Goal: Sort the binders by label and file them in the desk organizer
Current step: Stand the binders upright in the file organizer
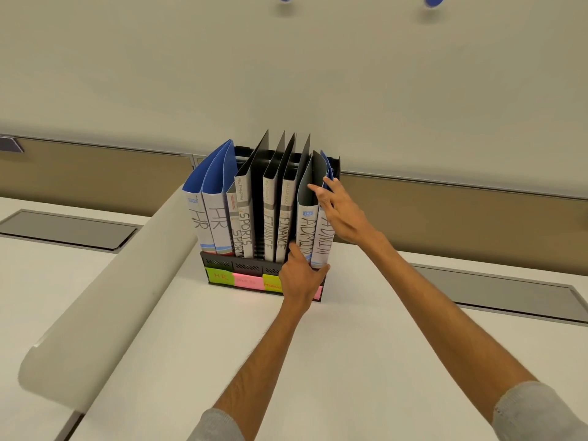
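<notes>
Reaches forward with the right hand (pixel 342 211), fingers (pixel 315 188) straight and spread, tips on the top edges of the ADMIN binders (pixel 306 230): forefinger on the grey cover of the left one, next finger on the blue cover of the right one. Grips nothing there, only touches.

Clasps the same pair low down with the left hand (pixel 300 276): thumb up against the foot of the left spine, just beside the FINANCE binders (pixel 270 230), fingers curled round the foot of the right spine. Covers with its palm the right end of the front wall of the organizer (pixel 222 259), hiding most of the pink label (pixel 318 292) there.

Stands the ADMIN pair upright in the rightmost slot, spines forward, between the two hands, one hand high and one low. Leftward in the same black rack: two FINANCE, two SPORTS binders (pixel 245 230), then two HR binders (pixel 203 221) with blue covers bowed open at the top. Along the front wall, sticky labels: HR label (pixel 219 276) in yellow-green, a pink one (pixel 246 281), a yellow one (pixel 272 283) partly behind the left hand.

Sits on the white counter (pixel 381 345), near its back edge. To the left, a curled sheet (pixel 95 297) lying across the counter, touching the rack's left side. Grey hatches (pixel 63 229) set flush at both sides.
</notes>
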Demonstrator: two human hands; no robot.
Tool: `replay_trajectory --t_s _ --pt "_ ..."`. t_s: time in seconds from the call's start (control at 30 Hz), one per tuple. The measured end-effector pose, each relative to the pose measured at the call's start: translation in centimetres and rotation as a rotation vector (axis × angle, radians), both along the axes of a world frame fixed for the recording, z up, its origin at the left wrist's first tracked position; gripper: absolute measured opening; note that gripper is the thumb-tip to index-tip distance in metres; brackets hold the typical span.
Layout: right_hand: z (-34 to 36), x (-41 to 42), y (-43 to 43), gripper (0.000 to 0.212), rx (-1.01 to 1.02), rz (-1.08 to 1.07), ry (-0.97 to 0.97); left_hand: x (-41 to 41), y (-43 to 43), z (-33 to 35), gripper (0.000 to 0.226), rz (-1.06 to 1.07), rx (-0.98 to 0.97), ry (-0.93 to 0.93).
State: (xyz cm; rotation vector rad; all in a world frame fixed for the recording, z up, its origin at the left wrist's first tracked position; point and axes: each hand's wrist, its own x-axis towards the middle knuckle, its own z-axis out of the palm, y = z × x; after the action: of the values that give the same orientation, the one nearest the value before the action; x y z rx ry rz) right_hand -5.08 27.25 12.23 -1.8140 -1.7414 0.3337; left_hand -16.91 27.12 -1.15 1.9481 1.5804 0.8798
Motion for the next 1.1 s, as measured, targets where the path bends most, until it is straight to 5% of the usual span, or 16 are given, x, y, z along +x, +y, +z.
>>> replay_trajectory --t_s 1.1 --pt "-0.1 -0.6 -0.9 0.051 -0.019 -0.017 0.036 -2.3 1.0 0.4 0.072 -0.161 0.042 -0.199"
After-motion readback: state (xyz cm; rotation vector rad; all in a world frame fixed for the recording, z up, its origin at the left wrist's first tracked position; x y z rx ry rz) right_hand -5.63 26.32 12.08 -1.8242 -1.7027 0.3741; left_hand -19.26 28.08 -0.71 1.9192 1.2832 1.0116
